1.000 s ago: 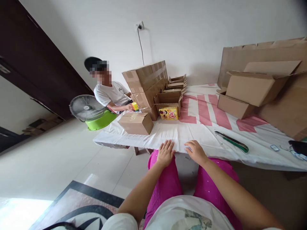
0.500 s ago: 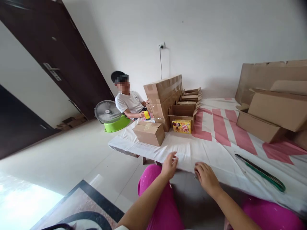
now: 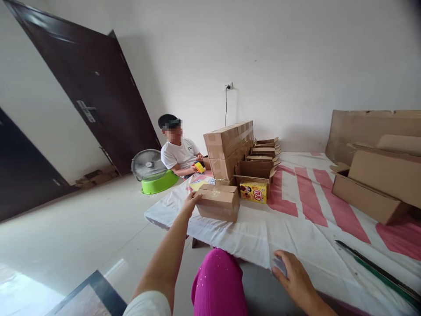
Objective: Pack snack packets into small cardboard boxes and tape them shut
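My left hand (image 3: 191, 204) is at the left end of a closed, taped cardboard box (image 3: 217, 210), gripping it there with the fingers partly hidden behind the end. The box rests on the cloth-covered table near its front edge. My right hand (image 3: 292, 274) hovers at the table's front edge, its thumb and curved fingers apart with nothing held between them. Just right of the held box, a yellow printed carton (image 3: 253, 192) stands before an open cardboard box (image 3: 255, 171). A green-handled cutter knife (image 3: 378, 270) lies right of my right hand.
Taped cardboard boxes (image 3: 226, 151) are stacked behind the held one, with several open boxes (image 3: 263, 150) in a row alongside. Larger open cartons (image 3: 368, 195) stand at right. Across the table, a seated person (image 3: 180, 153) holds a yellow item (image 3: 199, 166). A fan (image 3: 149, 164) stands beyond.
My left hand has moved left and taken hold of the box's left end. The box has turned and shifted right, closer to the yellow carton. My right hand has opened wider near the table edge.
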Tool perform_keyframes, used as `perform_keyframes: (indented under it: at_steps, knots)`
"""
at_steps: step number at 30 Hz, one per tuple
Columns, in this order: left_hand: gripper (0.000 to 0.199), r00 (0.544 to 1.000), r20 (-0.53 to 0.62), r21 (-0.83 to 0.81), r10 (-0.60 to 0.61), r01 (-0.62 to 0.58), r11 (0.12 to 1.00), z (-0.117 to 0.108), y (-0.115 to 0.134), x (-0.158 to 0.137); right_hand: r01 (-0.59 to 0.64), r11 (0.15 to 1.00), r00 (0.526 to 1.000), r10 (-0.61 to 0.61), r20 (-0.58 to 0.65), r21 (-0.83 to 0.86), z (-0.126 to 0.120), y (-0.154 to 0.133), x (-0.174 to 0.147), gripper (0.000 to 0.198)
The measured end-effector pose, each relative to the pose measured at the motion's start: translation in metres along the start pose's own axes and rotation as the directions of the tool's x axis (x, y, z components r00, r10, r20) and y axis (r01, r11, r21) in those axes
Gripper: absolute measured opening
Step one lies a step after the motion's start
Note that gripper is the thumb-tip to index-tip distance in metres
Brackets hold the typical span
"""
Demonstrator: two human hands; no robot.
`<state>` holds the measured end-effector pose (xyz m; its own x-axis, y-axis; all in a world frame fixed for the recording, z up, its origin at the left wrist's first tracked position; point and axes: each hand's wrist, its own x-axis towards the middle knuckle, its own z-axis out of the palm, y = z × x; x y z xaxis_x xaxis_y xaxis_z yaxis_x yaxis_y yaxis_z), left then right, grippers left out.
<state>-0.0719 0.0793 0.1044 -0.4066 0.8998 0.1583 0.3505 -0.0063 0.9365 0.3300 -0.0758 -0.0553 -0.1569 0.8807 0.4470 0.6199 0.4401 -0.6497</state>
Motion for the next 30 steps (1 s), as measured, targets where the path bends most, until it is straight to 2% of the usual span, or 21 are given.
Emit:
perform_keyframes:
  at_steps: [2,4,7,9,12,13,15,19,22,27,30]
  knots:
    - [0.033,0.989,0.140,-0.036,0.041,-0.036,0.999,0.034,0.000,-0.021,-0.141,0.981,0.990,0.139,0.026,0.130,-0.014,0.000,0.011,0.050]
    - [0.042,0.961,0.257,-0.087,0.106,-0.086,0.992,0.073,0.004,-0.050,-0.229,0.947,0.972,0.235,-0.001,0.227,-0.035,-0.001,0.026,0.065]
    - [0.054,0.897,0.388,-0.179,0.212,-0.152,0.972,0.131,0.017,-0.101,-0.200,0.917,0.953,0.264,-0.150,0.345,-0.072,0.001,0.047,0.080]
    - [0.059,0.861,0.433,-0.239,0.266,-0.175,0.955,0.164,0.026,-0.133,-0.193,0.889,0.900,0.329,-0.287,0.414,-0.094,0.007,0.052,0.081]
    - [0.054,0.812,0.492,-0.328,0.315,-0.162,0.931,0.199,0.032,-0.168,-0.207,0.863,0.758,0.439,-0.482,0.461,-0.116,0.018,0.047,0.068]
    - [0.055,0.800,0.502,-0.360,0.330,-0.154,0.920,0.205,0.031,-0.175,-0.198,0.870,0.722,0.442,-0.533,0.452,-0.120,0.022,0.043,0.064]
    - [0.059,0.776,0.502,-0.425,0.382,-0.164,0.890,0.212,0.026,-0.183,-0.175,0.892,0.691,0.413,-0.593,0.417,-0.125,0.029,0.037,0.056]
    - [0.061,0.730,0.474,-0.464,0.492,-0.267,0.845,0.207,0.013,-0.180,-0.197,0.906,0.705,0.396,-0.588,0.374,-0.126,0.041,0.031,0.050]
    - [0.058,0.754,0.450,-0.402,0.479,-0.308,0.863,0.199,0.010,-0.171,-0.226,0.910,0.702,0.399,-0.590,0.347,-0.126,0.047,0.030,0.046]
    - [0.031,0.750,0.550,-0.437,0.368,-0.117,0.892,0.201,0.009,-0.158,-0.251,0.941,0.699,0.340,-0.629,0.228,-0.128,0.047,0.033,0.050]
    - [0.035,0.760,0.574,-0.422,0.304,-0.044,0.905,0.210,0.003,-0.155,-0.234,0.956,0.709,0.293,-0.641,0.179,-0.125,0.040,0.036,0.057]
